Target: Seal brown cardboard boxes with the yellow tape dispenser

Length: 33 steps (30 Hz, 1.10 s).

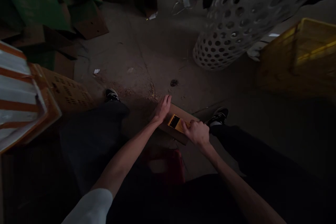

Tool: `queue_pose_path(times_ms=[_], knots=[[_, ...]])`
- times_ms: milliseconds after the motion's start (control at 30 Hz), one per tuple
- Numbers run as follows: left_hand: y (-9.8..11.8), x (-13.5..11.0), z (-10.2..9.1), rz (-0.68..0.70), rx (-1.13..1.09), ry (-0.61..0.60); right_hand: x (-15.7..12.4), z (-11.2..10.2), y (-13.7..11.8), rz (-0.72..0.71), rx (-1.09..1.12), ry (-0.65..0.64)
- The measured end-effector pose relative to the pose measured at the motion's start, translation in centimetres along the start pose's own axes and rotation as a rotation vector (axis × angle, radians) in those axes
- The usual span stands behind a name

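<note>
Left hand [162,109] open, spread flat on edge of cardboard piece [184,114], apparently pinning it to concrete floor [136,52]. Right hand [195,132] closed over end of yellow tool [175,122], which lay on cardboard between hands, seemingly held steady there. Part of tool hidden under right hand; exact kind unclear in dim light.

Open concrete floor [141,52] lies beyond the cardboard sheet [185,114]; black sneakers [219,115] flank it closely. A perforated white basket [231,28] and yellow crate [296,56] block well right of it, a striped crate [18,87] well left.
</note>
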<state>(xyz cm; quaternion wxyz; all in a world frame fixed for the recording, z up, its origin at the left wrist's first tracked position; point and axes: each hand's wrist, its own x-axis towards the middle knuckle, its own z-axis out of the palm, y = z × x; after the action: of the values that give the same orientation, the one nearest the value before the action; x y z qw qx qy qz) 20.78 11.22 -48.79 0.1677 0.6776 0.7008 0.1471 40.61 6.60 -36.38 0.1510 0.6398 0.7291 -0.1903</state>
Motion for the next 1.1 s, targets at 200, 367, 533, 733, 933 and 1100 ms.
queue_pose_path(times_ms=[200, 367, 533, 733, 933, 1100], knots=[[1.2, -0.4, 1.4, 0.147, -0.147, -0.014, -0.7, 0.3, 0.5, 0.005, 0.064, 0.027], [2.2, 0.0, 1.4, 0.170, 0.062, -0.059, -0.9, 0.5, 0.7, 0.020, 0.078, 0.027], [2.8, -0.3, 2.3, 0.187, 0.227, -0.007, -1.0, 0.5, 1.0, 0.016, 0.076, 0.031], [2.7, -0.4, 2.8, 0.185, 0.267, 0.044, -0.9, -0.3, 0.6, -0.022, 0.024, -0.012], [2.7, -0.3, 2.7, 0.191, 0.272, 0.081, -0.7, -0.3, 0.6, -0.057, 0.013, -0.045], [2.4, -0.2, 2.6, 0.213, 0.271, 0.094, -0.9, 0.1, 1.6, -0.072, 0.045, -0.037]])
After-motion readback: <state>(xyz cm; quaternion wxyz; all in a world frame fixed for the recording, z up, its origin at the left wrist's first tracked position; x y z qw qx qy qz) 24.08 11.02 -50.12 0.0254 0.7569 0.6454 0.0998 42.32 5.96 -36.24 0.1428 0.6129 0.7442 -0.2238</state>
